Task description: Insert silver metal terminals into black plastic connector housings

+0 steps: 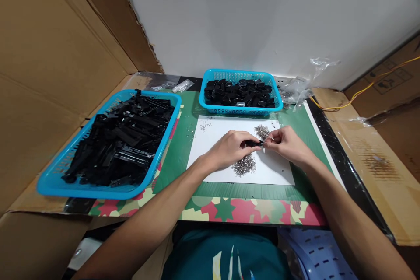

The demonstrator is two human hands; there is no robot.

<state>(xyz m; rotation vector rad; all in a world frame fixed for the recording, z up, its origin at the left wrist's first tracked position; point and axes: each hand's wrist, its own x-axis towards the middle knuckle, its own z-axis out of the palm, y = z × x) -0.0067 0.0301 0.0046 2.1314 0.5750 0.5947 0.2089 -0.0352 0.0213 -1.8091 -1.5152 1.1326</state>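
Note:
Over a white sheet (216,140), my left hand (231,148) is closed around a small black plastic part (252,143), its end poking out between thumb and fingers. My right hand (285,143) pinches a thin metal pin-like piece (269,137) at that end, the fingertips of both hands nearly meeting. Just below the left hand lies a pile of small metal wire pieces (244,165). A second heap of fine metal pieces (261,131) sits behind the fingers. What exactly the right fingertips touch is too small to make out.
A blue basket (177,107) of long black parts stands on the left. Another blue basket (241,110) with small black pieces is at the back. Clear plastic bags (297,89) lie back right, near a yellow cable (356,94). Cardboard walls (49,52) flank the table.

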